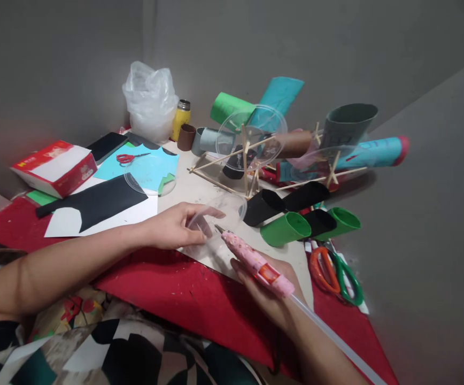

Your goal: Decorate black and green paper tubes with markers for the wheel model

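My left hand (184, 227) is closed round a clear plastic cup (232, 209) tipped on its side over the pale board. In my right hand (270, 278) is a pink glue gun (252, 259), its metal nozzle pointing at the cup's wall; a long translucent glue stick (332, 329) runs out of its back. Whether the nozzle touches the cup I cannot tell. Just behind stands a frame of wooden sticks (252, 147) with clear round plastic lids and coloured paper tubes. Black tubes (264, 206) and green tubes (286, 230) lie beside the cup.
Orange- and green-handled scissors (336, 272) lie at the right. On the left are a red and white box (55, 168), black paper (111, 203), blue paper (155, 166) with small red scissors (130, 158), and a clear lid. A plastic bag (149, 104) and yellow bottle (181, 120) stand behind.
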A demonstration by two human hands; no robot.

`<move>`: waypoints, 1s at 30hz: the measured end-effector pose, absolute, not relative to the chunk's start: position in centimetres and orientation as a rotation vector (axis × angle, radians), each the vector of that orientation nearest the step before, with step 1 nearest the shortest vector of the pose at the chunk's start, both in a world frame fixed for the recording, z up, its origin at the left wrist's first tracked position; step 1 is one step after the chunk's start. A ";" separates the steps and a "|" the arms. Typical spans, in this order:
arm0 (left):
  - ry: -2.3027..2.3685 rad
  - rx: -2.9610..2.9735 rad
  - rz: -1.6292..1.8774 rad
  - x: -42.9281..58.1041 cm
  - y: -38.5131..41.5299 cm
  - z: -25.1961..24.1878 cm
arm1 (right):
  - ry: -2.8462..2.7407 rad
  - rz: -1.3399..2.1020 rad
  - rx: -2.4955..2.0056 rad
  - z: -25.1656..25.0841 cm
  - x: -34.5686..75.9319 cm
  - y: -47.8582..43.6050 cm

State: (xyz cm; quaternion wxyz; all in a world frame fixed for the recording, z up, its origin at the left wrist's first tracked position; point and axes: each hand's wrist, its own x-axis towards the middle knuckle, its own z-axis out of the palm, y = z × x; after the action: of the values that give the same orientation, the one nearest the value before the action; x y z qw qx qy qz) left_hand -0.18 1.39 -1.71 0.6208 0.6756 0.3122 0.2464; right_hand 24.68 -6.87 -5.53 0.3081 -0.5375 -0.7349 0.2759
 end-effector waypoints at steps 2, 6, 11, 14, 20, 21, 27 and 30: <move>0.695 1.565 0.572 -0.2 1.4 -1.9 | -1.947 0.702 -1.440 -5.2 24.5 -7.0; 0.659 1.573 0.564 -0.2 1.0 -2.0 | -1.933 0.685 -1.468 -4.5 24.2 -7.0; 0.682 1.726 0.598 -0.2 0.6 -1.7 | -1.865 0.714 -1.504 -3.8 23.9 -7.0; 0.689 1.779 0.637 -0.1 0.3 -1.4 | -1.833 0.730 -1.471 -3.7 23.8 -7.1; 0.725 1.813 0.679 0.1 -0.3 -1.3 | -1.767 0.803 -1.478 -3.3 23.4 -7.3; 0.728 1.807 0.685 0.1 -0.4 -1.4 | -1.760 0.807 -1.475 -3.3 23.3 -7.3; 0.722 1.717 0.731 0.5 -0.7 -1.4 | -1.762 0.796 -1.492 -3.9 23.6 -7.2; 0.745 1.665 0.774 0.7 -0.9 -1.7 | -1.760 0.783 -1.522 -4.2 23.8 -7.2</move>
State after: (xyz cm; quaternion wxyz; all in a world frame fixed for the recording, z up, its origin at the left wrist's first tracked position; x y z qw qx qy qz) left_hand 0.71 -0.90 -1.66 0.5483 0.7028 0.3144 0.3266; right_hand 23.80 -7.21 -4.24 0.3365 -0.5838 -0.6751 0.3002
